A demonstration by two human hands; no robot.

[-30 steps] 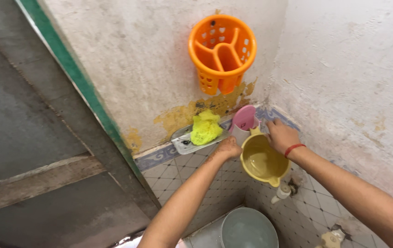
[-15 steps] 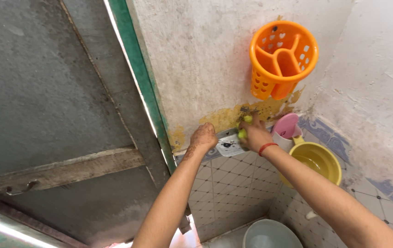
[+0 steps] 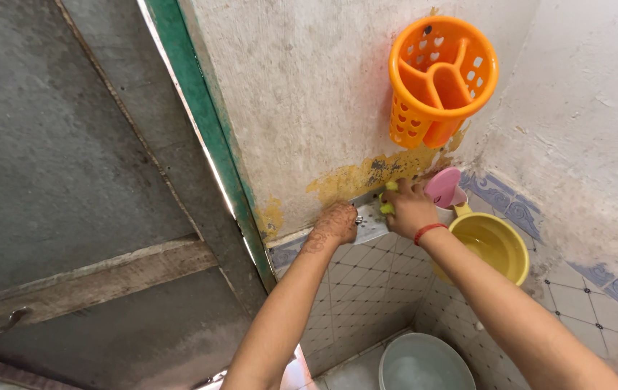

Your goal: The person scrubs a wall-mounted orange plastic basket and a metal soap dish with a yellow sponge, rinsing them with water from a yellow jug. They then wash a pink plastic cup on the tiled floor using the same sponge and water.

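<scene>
Yellow-green cloth point(image 3: 389, 198) | right hand point(image 3: 409, 209) closed on it, pressed on metal tray point(image 3: 371, 223) | left hand point(image 3: 335, 224) steadied tray edge, fingers curled, grip unclear | best rubbed firmly, tray braced.

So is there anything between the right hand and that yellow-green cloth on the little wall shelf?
Nothing visible. The right hand already lies on the yellow-green cloth, pressing it onto the metal shelf. The left hand rests on the shelf's other end, clear of the cloth.

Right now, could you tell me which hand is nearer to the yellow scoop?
Right. The right hand is just left of the yellow scoop, gripping a yellow-green cloth; the left hand rests farther left.
</scene>
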